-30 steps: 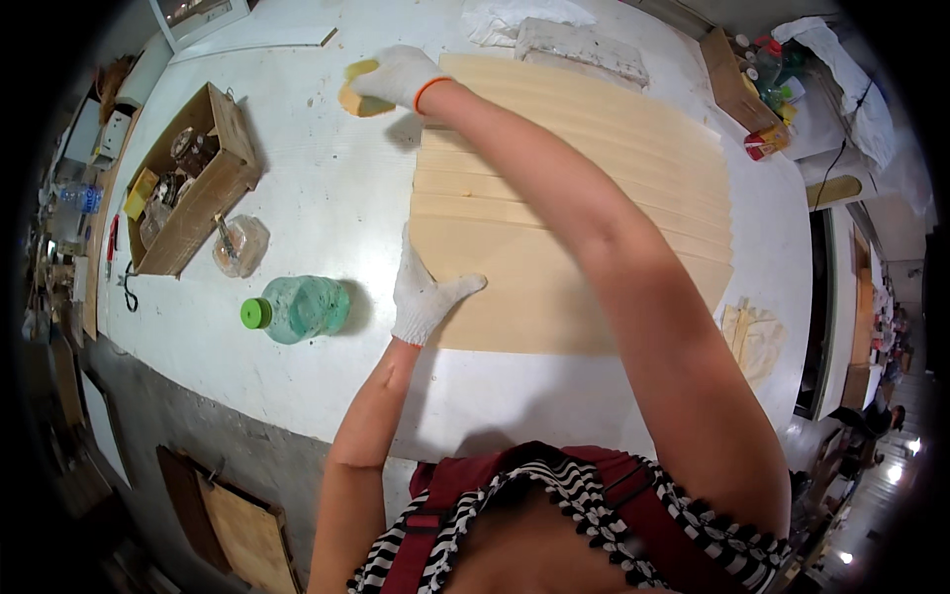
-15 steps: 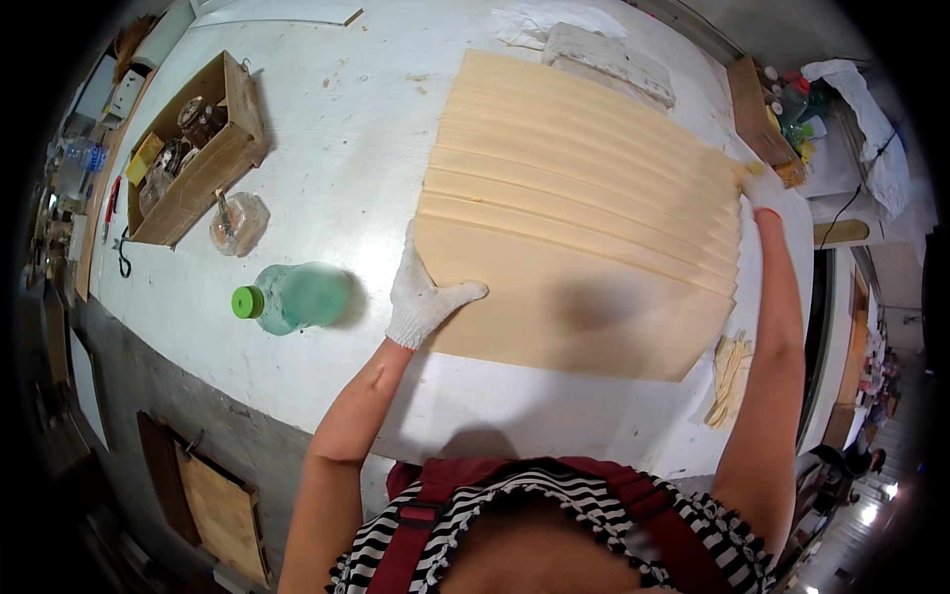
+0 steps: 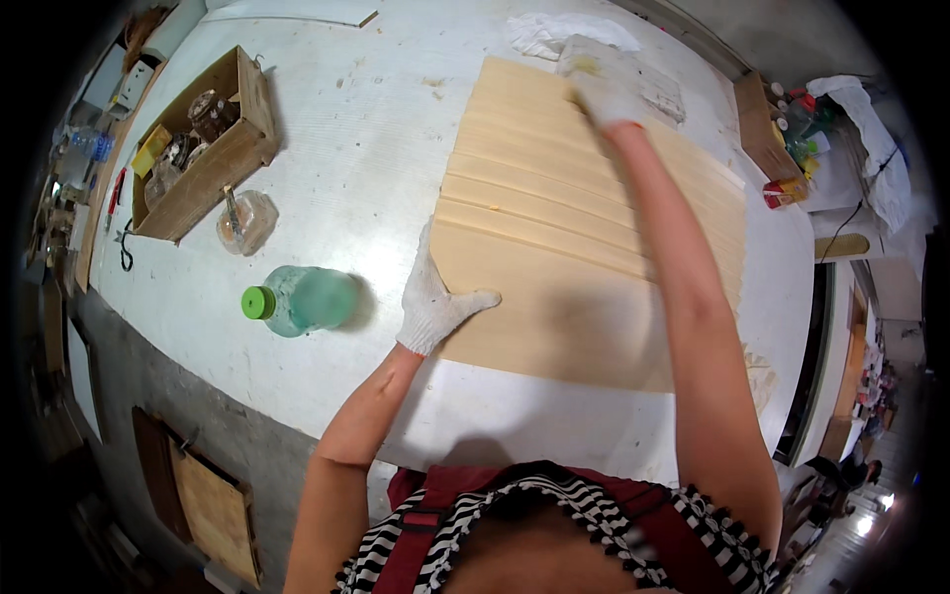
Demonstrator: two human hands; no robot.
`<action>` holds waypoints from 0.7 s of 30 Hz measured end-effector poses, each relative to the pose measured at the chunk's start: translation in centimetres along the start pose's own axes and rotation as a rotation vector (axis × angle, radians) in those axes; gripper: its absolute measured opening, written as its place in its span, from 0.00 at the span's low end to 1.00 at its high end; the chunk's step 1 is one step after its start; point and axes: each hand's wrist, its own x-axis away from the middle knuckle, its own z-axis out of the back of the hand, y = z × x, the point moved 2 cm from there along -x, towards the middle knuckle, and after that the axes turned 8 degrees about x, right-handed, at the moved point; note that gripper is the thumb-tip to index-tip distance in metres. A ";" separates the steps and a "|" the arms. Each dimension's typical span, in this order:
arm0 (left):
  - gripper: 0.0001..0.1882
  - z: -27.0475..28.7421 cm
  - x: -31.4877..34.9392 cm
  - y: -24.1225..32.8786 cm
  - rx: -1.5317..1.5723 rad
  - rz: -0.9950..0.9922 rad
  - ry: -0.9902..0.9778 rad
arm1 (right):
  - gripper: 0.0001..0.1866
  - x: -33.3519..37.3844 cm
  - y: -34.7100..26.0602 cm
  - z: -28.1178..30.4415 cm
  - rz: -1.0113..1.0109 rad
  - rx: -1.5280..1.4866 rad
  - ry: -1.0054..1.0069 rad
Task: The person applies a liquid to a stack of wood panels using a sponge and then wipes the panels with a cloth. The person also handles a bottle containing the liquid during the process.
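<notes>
A fanned stack of thin, pale wood-coloured sheets (image 3: 554, 307) lies in front of me, its edges stepped like shingles. My left hand (image 3: 435, 302), in a white knit glove, rests at the stack's left edge. Its thumb is stretched out over the top sheet; the fingers lie extended along the edge, partly hidden. My right hand (image 3: 604, 94), gloved too, is over the far end of the stack, beside a whitish block (image 3: 653, 91). Motion blurs its fingers, and a yellowish patch shows at them; whether they hold anything I cannot make out.
Left of the stack lies a green plastic bottle (image 3: 307, 299) with a green cap. Behind it are a small clear container (image 3: 247, 223) with a brush handle and a wooden box (image 3: 213, 178) of jars. Another box (image 3: 767, 129) stands far right. Crumpled pale material (image 3: 760, 381) is partly behind my right arm.
My right hand has swept from the stack's right edge leftward and away to its far end, the forearm now crossing over the sheets. My left hand keeps its place on the stack.
</notes>
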 end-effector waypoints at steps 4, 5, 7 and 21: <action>0.53 -0.9 -0.6 -0.9 -0.026 -0.023 -0.036 | 0.22 -1.8 -13.6 -2.1 0.250 -0.104 -0.061; 0.51 -0.5 -0.2 -0.7 -0.018 0.029 -0.008 | 0.22 -1.2 -16.0 -2.7 0.297 -0.142 -0.160; 0.49 0.3 0.3 -0.9 -0.015 0.072 0.003 | 0.22 1.4 -19.6 -1.6 0.400 -0.138 -0.143; 0.36 -1.0 0.3 -1.3 -0.053 0.099 0.036 | 0.21 4.1 27.0 15.8 -0.151 0.439 0.162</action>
